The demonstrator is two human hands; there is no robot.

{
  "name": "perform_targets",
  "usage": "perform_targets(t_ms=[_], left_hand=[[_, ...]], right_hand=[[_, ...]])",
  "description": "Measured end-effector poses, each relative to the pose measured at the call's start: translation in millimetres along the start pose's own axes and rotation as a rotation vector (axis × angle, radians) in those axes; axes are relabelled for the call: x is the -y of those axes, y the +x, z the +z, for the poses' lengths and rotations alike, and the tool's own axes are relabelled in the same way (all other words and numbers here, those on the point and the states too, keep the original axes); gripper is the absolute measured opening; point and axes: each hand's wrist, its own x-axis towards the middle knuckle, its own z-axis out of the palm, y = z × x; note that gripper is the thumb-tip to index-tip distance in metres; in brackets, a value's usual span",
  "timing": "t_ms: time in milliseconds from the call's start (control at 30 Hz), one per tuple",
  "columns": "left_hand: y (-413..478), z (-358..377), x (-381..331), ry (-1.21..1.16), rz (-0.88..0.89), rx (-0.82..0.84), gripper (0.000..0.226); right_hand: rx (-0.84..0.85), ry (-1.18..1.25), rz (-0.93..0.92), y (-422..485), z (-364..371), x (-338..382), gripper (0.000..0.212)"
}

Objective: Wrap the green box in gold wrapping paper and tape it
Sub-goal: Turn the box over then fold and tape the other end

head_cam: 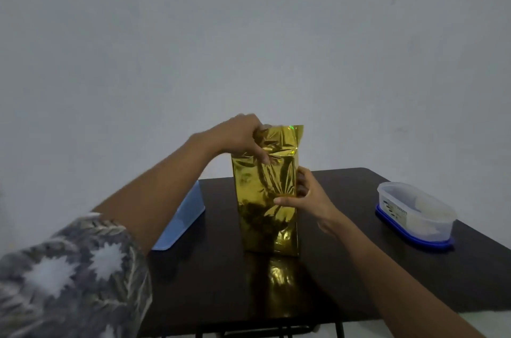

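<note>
A tall box covered in shiny gold wrapping paper (265, 199) stands upright on end in the middle of the dark table (359, 268). None of the green box shows through the paper. My left hand (243, 135) grips the loose paper at the top left corner, fingers curled over the crumpled top. My right hand (304, 196) holds the box's right side about halfway up, thumb across the front face and fingers behind. No tape is visible.
A light blue flat lid or tray (182, 218) lies at the table's left edge, partly behind my left arm. A clear plastic container with a dark blue lid (414, 213) sits upside down at the right. A plain grey wall stands behind.
</note>
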Motion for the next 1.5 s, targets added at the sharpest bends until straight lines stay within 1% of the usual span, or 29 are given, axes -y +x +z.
perform_targets(t_ms=[67, 100, 133, 200, 233, 333, 367, 400, 467, 567, 600, 633, 700, 767, 800, 833, 867, 967, 1000, 1033, 1067, 1133, 1167, 1200, 1233, 1300, 1367, 1433, 1500], left_hand=[[0.1, -19.6, -2.2, -0.066, 0.028, -0.001, 0.015], [-2.9, -29.2, -4.5, -0.175, 0.031, -0.056, 0.009], [-4.9, -37.0, -6.5, -0.288, 0.022, -0.126, 0.014], [-0.1, -40.7, -11.8, -0.384, -0.078, -0.186, 0.038], [4.1, -36.3, -18.4, -0.346, -0.152, -0.157, 0.052], [24.9, -3.9, -40.6, -0.051, -0.337, -0.041, 0.087], [32.5, 7.6, -45.2, 0.059, -0.351, -0.027, 0.085], [42.0, 17.1, -46.0, 0.140, -0.335, -0.044, 0.073], [54.7, 21.0, -46.8, 0.138, -0.321, -0.139, 0.049], [56.7, -5.9, -39.5, -0.205, -0.375, -0.429, 0.028], [53.7, -15.5, -36.7, -0.301, -0.379, -0.505, 0.030], [49.3, -22.9, -35.0, -0.346, -0.372, -0.518, 0.039], [38.8, -24.1, -42.6, -0.313, -0.374, -0.359, 0.056], [37.8, -8.5, -52.4, -0.102, -0.374, -0.163, 0.064], [38.2, 0.3, -56.9, 0.009, -0.347, -0.107, 0.066], [40.1, 6.6, -59.9, 0.055, -0.309, -0.112, 0.065], [41.5, 6.3, -62.1, 0.012, -0.278, -0.150, 0.061], [37.2, -28.0, -56.5, -0.414, -0.195, -0.392, 0.039], [34.8, -42.5, -48.2, -0.457, -0.199, -0.468, 0.033], [31.9, -54.4, -40.1, -0.408, -0.228, -0.481, 0.035], [28.7, -60.9, -31.3, -0.300, -0.286, -0.419, 0.044], [21.9, -55.4, -15.4, -0.038, -0.471, -0.128, 0.058], [19.9, -46.2, -9.0, 0.032, -0.539, 0.017, 0.056], [19.7, -35.4, -3.7, 0.058, -0.573, 0.092, 0.047], [20.8, -26.9, 1.8, 0.068, -0.583, 0.083, 0.036], [26.2, -20.1, 14.5, 0.111, -0.552, -0.074, 0.023], [29.4, -28.2, 23.1, 0.106, -0.510, -0.301, 0.017], [24.8, -44.5, 25.9, -0.008, -0.462, -0.537, 0.013], [14.2, -58.4, 28.6, -0.117, -0.389, -0.685, 0.016]], right_hand=[[0.016, 0.022, -0.009, -4.1, -1.9, -1.5, 0.108], [0.023, 0.032, -0.024, -5.9, -3.2, -0.8, 0.100], [0.034, 0.036, -0.032, -6.9, -4.7, -0.6, 0.094], [0.058, 0.014, -0.022, -6.8, -7.2, -1.9, 0.102], [0.074, -0.010, -0.016, -5.6, -6.9, -1.4, 0.111], [0.112, -0.077, -0.001, -3.0, -0.6, 1.8, 0.123], [0.111, -0.087, -0.001, -2.3, 1.9, 2.0, 0.122], [0.108, -0.088, -0.001, -2.8, 4.8, 2.4, 0.122], [0.099, -0.088, 0.007, -4.5, 5.8, 1.0, 0.125], [0.108, -0.077, 0.015, -4.9, 4.0, -0.8, 0.130], [0.112, -0.072, 0.016, -5.6, 3.4, -1.8, 0.131], [0.117, -0.070, 0.015, -5.1, 3.4, -1.8, 0.131], [0.121, -0.074, 0.013, -4.4, 3.9, -2.3, 0.131], [0.123, -0.075, 0.007, -3.6, 3.8, -2.4, 0.127], [0.125, -0.072, 0.006, -3.8, 4.1, -2.2, 0.125], [0.124, -0.065, 0.007, -3.5, 4.2, -2.5, 0.124], [0.123, -0.060, 0.009, -3.9, 3.8, -2.4, 0.122], [0.121, -0.066, 0.009, -3.9, 2.3, -4.7, 0.124], [0.122, -0.066, 0.010, -4.2, 2.4, -5.2, 0.125], [0.122, -0.064, 0.010, -3.6, 2.0, -6.1, 0.125], [0.125, -0.063, 0.009, -3.7, 1.4, -6.0, 0.125], [0.131, -0.058, 0.009, -3.1, 1.3, -6.2, 0.123], [0.135, -0.054, 0.007, -2.7, 1.4, -6.2, 0.122], [0.138, -0.053, 0.007, -3.1, 1.7, -6.0, 0.120], [0.139, -0.053, 0.004, -3.4, 1.7, -5.7, 0.119], [0.135, -0.055, 0.005, -3.8, 2.1, -6.8, 0.123], [0.123, -0.055, 0.015, -3.8, 0.6, -7.6, 0.128], [0.133, -0.058, 0.004, -3.1, 0.0, -8.2, 0.128], [0.145, -0.066, -0.009, -2.4, 0.9, -9.1, 0.127]])
